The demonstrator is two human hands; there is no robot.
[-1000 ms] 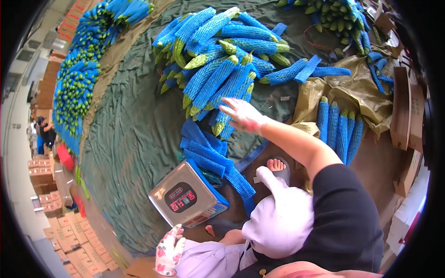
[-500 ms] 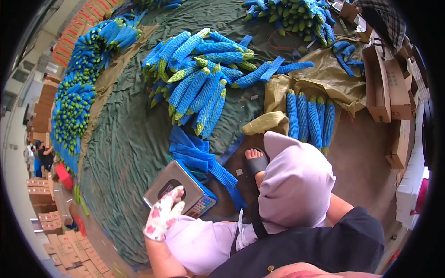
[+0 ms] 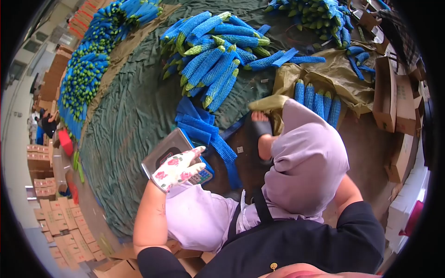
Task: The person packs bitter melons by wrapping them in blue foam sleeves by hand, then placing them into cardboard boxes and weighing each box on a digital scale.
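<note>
My left hand point(image 3: 178, 168), in a white glove with a rose print, is over the silver-topped scale point(image 3: 172, 147) with its fingers apart and nothing held. The scale has a blue body and a keypad at its right edge. Just beyond it lie flat blue mesh sleeves point(image 3: 199, 124). My right hand is hidden behind my raised knee point(image 3: 308, 162); only the forearm shows. Past that knee, several green vegetables in blue mesh point(image 3: 319, 103) stand in a row. A big pile of netted vegetables point(image 3: 211, 55) rests on the green sheet.
More netted vegetables point(image 3: 85, 76) form a long heap at the left, and another heap point(image 3: 320, 16) lies at the top. Open cardboard boxes point(image 3: 385, 92) stand at the right. Stacked cartons point(image 3: 69, 227) are at the lower left. A person point(image 3: 49, 125) is at the far left.
My left hand has moved rightward across the scale toward the keypad, its fingers now pointing right. The view has shifted, and my raised knee now covers more of the row of netted vegetables.
</note>
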